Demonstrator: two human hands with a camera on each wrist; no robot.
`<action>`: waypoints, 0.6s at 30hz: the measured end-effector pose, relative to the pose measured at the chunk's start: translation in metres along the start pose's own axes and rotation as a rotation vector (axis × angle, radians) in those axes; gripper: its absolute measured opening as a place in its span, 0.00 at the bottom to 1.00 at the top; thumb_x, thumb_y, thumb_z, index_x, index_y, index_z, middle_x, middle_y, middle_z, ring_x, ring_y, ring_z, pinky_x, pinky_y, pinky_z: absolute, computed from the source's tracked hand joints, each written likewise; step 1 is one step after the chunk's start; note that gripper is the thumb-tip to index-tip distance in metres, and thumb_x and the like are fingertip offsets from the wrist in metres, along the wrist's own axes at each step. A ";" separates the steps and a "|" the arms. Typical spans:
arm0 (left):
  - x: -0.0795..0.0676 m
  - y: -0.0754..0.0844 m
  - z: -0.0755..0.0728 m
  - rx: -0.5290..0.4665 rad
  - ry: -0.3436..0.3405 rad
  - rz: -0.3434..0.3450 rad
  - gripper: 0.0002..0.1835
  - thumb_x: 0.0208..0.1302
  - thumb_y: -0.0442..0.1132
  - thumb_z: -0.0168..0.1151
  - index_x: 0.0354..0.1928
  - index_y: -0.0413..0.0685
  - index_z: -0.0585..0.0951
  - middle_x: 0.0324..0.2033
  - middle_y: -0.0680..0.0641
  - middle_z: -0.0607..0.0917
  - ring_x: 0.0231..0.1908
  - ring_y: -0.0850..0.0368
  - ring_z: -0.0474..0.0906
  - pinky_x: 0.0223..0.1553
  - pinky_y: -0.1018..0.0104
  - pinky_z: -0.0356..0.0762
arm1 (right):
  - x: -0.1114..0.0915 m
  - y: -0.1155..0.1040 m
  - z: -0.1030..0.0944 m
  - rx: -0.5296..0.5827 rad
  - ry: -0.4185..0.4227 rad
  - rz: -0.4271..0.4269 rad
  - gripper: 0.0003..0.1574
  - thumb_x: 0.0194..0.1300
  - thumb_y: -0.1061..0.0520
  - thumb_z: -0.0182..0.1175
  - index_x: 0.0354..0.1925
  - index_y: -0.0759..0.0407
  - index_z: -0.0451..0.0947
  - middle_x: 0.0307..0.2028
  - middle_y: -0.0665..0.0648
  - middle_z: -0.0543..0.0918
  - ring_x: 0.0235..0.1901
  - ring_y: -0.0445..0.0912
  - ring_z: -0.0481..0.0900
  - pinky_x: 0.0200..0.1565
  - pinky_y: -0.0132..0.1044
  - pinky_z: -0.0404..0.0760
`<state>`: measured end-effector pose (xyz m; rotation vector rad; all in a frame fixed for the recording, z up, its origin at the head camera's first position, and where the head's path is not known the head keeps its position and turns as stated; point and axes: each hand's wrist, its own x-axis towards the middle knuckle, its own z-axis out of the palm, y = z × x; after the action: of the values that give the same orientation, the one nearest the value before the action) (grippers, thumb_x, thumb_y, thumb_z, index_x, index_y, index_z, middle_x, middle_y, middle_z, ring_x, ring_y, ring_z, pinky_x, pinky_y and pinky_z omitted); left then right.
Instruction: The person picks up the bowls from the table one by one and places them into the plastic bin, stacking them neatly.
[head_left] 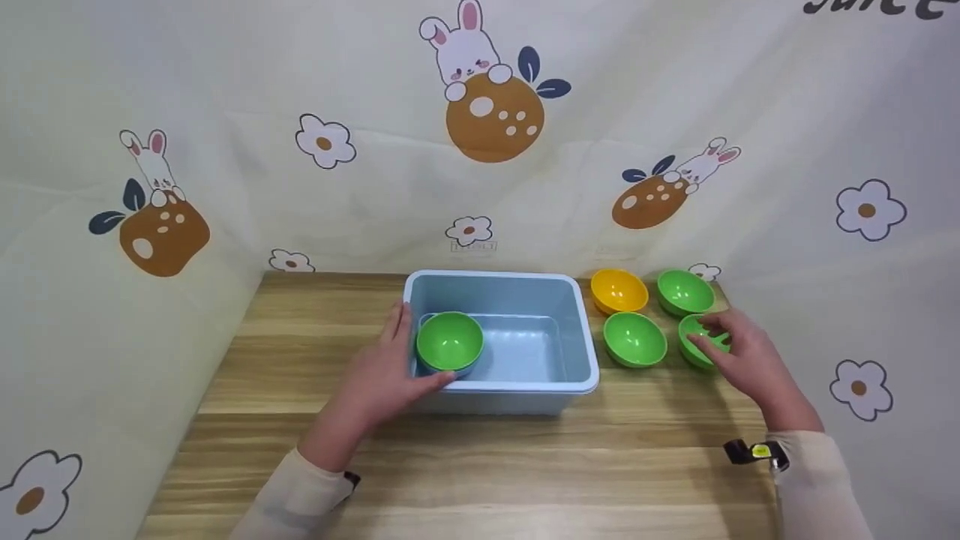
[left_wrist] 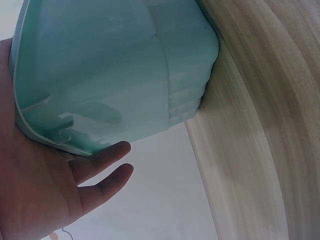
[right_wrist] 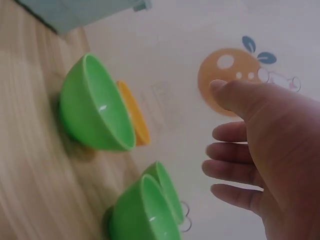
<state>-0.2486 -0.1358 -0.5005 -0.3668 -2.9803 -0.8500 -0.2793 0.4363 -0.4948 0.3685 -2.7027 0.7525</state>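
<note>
1. The bin stands on the table, toward its back edge, with the curtain behind
2. The inner bowl sits in the left part of the bin
3. The left hand is at the bin's front left corner, touching the rim
4. To the right of the bin, on the table, the back-left bowl stands beside the back-right bowl
5. Before these stand the front-left bowl and, to its right, the front-right bowl
6. The right hand is above the front-right bowl
</note>
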 end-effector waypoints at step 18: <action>0.001 -0.001 0.001 0.011 -0.002 0.004 0.80 0.54 0.90 0.60 0.89 0.38 0.46 0.89 0.36 0.45 0.67 0.25 0.79 0.61 0.32 0.83 | -0.015 0.051 0.020 -0.272 -0.006 0.252 0.65 0.71 0.25 0.69 0.74 0.79 0.67 0.62 0.84 0.69 0.55 0.79 0.74 0.57 0.78 0.75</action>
<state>-0.2495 -0.1361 -0.5024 -0.3738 -2.9834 -0.8324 -0.2865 0.4702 -0.5403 -0.0343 -2.8387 0.4344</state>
